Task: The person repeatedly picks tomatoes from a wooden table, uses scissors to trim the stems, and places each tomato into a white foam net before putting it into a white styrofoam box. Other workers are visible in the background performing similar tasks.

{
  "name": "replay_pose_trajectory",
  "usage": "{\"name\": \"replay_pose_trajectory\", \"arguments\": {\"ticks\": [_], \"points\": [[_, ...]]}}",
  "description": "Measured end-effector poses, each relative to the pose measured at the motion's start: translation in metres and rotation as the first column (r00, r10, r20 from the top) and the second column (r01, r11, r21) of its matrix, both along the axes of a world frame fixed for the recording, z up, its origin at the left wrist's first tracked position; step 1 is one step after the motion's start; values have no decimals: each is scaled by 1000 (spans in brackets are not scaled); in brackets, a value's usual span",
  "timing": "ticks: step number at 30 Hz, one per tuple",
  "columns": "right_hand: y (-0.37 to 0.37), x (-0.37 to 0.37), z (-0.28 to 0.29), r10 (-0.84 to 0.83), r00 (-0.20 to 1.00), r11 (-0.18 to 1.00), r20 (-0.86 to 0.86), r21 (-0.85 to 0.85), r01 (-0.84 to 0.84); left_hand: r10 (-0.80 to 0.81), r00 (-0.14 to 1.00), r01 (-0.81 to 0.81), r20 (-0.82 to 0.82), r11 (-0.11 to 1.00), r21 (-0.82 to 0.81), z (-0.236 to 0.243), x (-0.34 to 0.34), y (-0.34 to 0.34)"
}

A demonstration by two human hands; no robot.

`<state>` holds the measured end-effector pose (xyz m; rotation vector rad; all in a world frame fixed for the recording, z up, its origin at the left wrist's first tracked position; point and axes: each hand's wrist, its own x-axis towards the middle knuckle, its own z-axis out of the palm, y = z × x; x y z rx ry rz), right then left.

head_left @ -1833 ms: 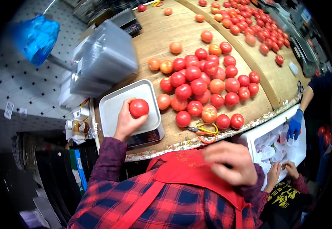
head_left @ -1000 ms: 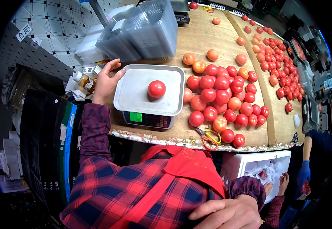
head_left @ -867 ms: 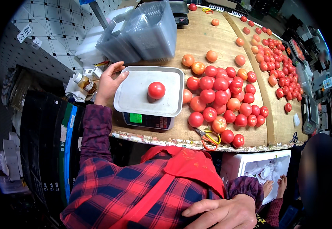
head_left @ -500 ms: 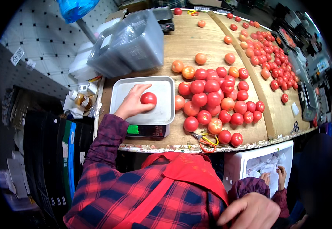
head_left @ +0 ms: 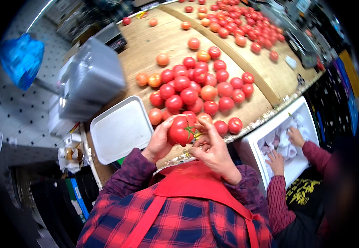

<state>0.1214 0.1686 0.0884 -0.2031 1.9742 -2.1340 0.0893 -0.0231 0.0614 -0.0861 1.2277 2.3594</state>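
A red tomato [head_left: 182, 130] with a green calyx and stem is held in my left hand [head_left: 159, 140], just above the table's front edge. My right hand [head_left: 215, 155] is close by the tomato's stem side, fingers partly curled with the thumb apart. Nothing shows in its grasp, though some fingertips overlap the view of the tomato. A small yellow bit peeks out between the hands, mostly hidden. To the left, the pale metal tray [head_left: 119, 129] of a scale carries nothing. A pile of red tomatoes [head_left: 189, 95] spreads over the wooden table beyond my hands.
Stacked clear plastic boxes [head_left: 92, 78] stand behind the scale. A wooden strip [head_left: 245, 66] divides the table from more tomatoes [head_left: 245, 25]. At right, a co-worker's hands [head_left: 276, 162] reach into a white foam box [head_left: 251, 153]. A blue bag [head_left: 21, 62] hangs at left.
My left hand has lifted the tomato off the scale tray and brought it in front of me. My right hand has come up from the lower right to beside it. The view has turned.
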Motion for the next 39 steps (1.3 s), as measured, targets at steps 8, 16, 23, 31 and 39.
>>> {"name": "replay_pose_trajectory", "arguments": {"ticks": [8,16,23,31,39], "points": [[31,11,-7,-255,936,934,-243,190,304,-78,984,56,-160,989,-139,-4,-5,65],[34,13,-26,-474,801,865,-366,-25,500,-134,974,97,-180,975,-201,-11,0,75],[48,16,-21,-379,912,920,-156,42,389,-108,971,69,-213,981,-184,-14,1,77],[56,23,-45,-295,935,893,196,-292,342,-99,946,41,-308,981,-191,-16,7,79],[60,44,-58,-356,934,934,-28,-42,354,-226,973,221,46,971,94,-14,23,123]]}}
